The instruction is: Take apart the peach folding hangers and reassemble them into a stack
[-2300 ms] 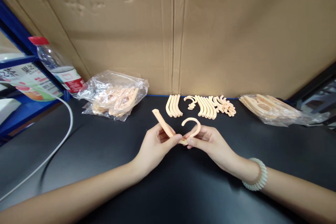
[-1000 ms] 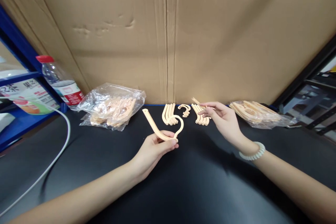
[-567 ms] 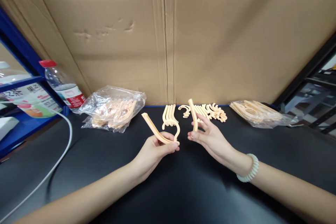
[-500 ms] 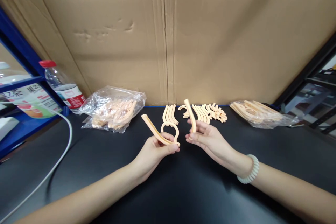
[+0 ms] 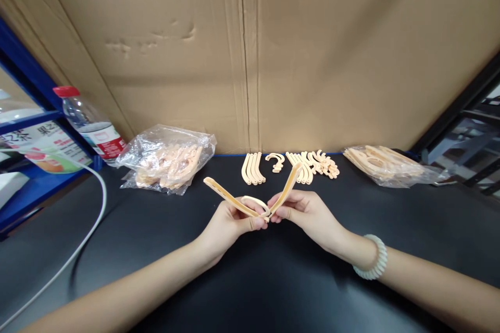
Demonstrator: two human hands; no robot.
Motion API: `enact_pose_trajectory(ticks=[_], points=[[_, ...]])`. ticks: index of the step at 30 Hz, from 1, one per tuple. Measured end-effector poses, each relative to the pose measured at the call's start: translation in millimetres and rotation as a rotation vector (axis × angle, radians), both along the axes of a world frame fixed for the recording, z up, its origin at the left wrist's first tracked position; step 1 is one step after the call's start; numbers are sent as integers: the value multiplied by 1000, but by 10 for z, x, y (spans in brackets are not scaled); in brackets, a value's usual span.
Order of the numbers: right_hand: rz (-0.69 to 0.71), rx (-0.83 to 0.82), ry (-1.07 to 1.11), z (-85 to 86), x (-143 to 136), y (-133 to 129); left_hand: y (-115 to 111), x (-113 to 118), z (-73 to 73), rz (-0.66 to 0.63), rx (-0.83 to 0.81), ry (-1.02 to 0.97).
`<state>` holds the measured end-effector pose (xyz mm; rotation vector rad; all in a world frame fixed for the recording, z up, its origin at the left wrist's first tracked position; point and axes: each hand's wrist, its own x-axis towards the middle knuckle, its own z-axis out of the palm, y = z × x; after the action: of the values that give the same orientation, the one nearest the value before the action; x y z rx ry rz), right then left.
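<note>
Between the fingertips of my left hand is a cream plastic hanger arm, hollow side showing, slanting up to the left. A curved hanger hook sits at its inner end, seen nearly edge-on and partly hidden by fingers. My right hand pinches a second hanger arm, which slants up to the right. The two arms' inner ends meet at the hook's base in a V shape. Whether they are locked together I cannot tell. Both hands are closed, held above the black table.
Behind my hands lie several loose hanger arms, a loose hook and a pile of hooks. Bags of parts stand left and right. A bottle, a white cable and a cardboard wall border the table.
My right hand has moved left and slightly down, bringing its hanger arm against the inner end of the other arm. The hook in my left hand has tipped from upright ring view to nearly edge-on.
</note>
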<state>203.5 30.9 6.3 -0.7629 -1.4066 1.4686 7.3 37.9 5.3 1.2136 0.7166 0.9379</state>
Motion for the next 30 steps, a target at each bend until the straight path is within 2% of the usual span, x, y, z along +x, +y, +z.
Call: enact_pose_trajectory(ticks=[10,16,24,30], points=[[100,46,2,-2,1,3,11,-37,3,-58,-71,2],[80,72,-40,-5,-21,-9,-30,-18,8,-53,-37,-35],[-25,120,-27,-6,-115,-115,-119,71,46,114,-77,-95],[-149,103,-26,-27,-193,-157,-125,96,44,251,-120,-55]])
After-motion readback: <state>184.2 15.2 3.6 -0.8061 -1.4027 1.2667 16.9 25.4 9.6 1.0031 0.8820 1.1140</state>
